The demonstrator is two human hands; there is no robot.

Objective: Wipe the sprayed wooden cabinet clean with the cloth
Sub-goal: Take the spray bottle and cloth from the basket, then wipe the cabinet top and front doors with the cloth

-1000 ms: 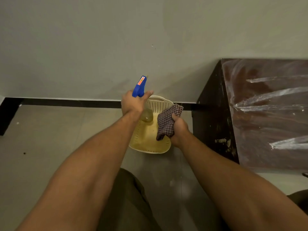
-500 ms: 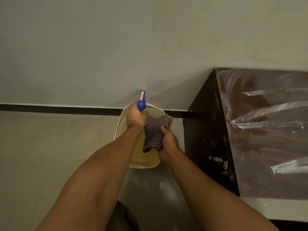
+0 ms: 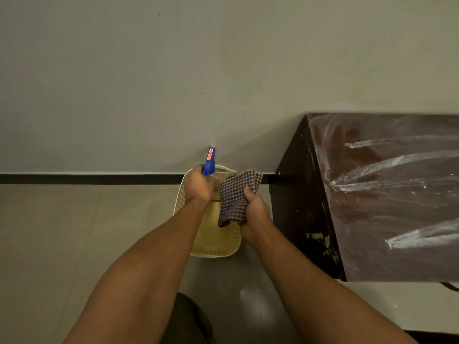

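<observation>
**Cloth in hand, cabinet top not yet wiped**

A checked cloth is held bunched in the closed grip of the right hand, over a cream basket on the floor. A blue-topped spray bottle is clasped in the left hand above the same basket. The wooden cabinet stands to the right, against the wall, its top streaked with white spray.

Several risks can be judged from here. The bottle could be tipped over if set down carelessly in the basket. Streaks could be left if the cloth is kept bunched rather than spread. Liquid could be pushed over the near edge onto the floor.
</observation>
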